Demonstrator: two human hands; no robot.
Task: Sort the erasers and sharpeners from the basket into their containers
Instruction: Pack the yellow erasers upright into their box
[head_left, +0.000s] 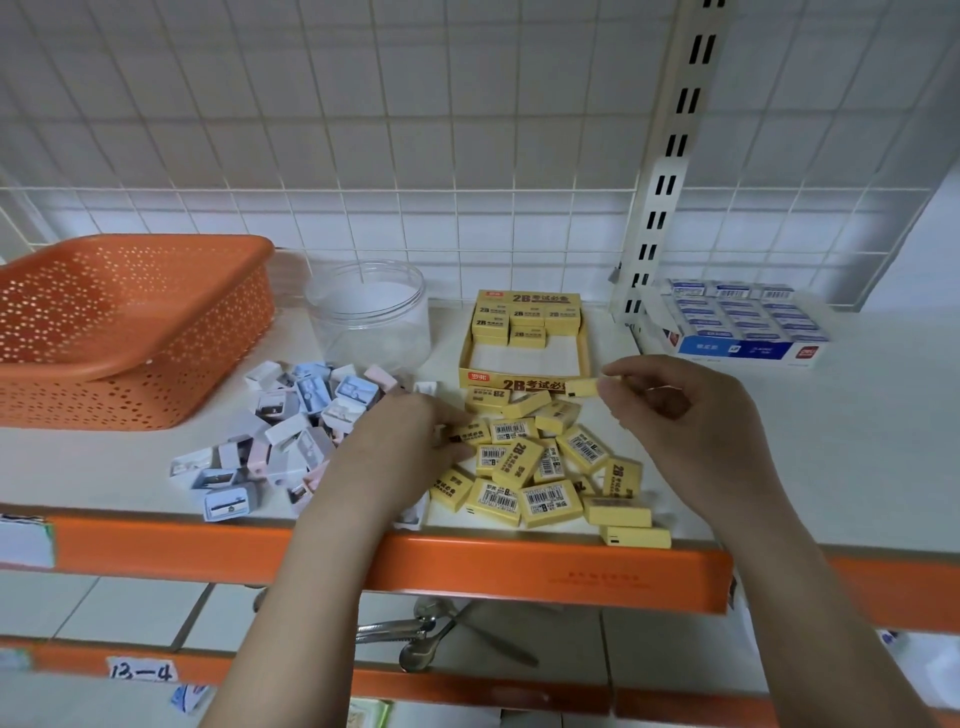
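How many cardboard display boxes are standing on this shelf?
2. The yellow box stands behind the loose yellow erasers, partly filled. The blue box stands at the far right, packed full. The orange basket could hide another.

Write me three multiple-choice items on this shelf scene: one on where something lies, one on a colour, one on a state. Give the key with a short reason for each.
1. Where does the pile of sharpeners lie?
A. in the clear jar
B. on the shelf in front of the orange basket and jar
C. in the yellow box

2. What colour are the loose erasers on the shelf?
A. yellow
B. green
C. red

3. What is the right hand doing?
A. lying flat on the shelf
B. gripping the basket
C. pinching a single eraser

Key: 1 B, the sharpeners lie spread on the shelf between the basket and the front edge. 2 A, the wrappers are yellow with black print. 3 C, its fingertips hold one eraser near the yellow box.
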